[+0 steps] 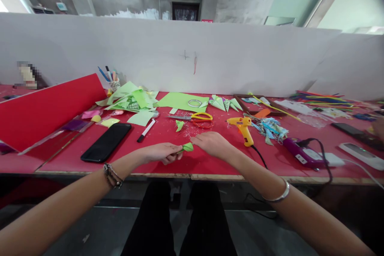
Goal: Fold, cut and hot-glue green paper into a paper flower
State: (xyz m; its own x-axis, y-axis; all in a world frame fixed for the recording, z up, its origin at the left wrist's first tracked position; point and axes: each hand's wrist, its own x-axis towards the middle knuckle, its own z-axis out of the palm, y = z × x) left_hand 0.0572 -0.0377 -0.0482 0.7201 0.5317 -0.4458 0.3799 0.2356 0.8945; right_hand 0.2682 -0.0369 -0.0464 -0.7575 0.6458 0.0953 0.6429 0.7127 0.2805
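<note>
My left hand (165, 153) pinches a small folded piece of green paper (188, 147), shaped like a leaf, just above the red tabletop (210, 162). Close to the paper's free tip is my right hand (211, 144), its fingers drawn together; what they hold, if anything, is hidden. Beyond the hands lie another small green paper piece (179, 125) and yellow-handled scissors (201, 117). A yellow glue gun (244, 129) lies to the right of my right hand. On the left are a black and white marker (146, 131) and a black phone (106, 143).
Green paper scraps (132, 100) pile up at the back left, near a pen cup (114, 85). Green paper cones (225, 104) and a tape ring (195, 103) lie further back. A purple power strip (304, 153) with cables sits right. A white partition (135, 52) rises behind.
</note>
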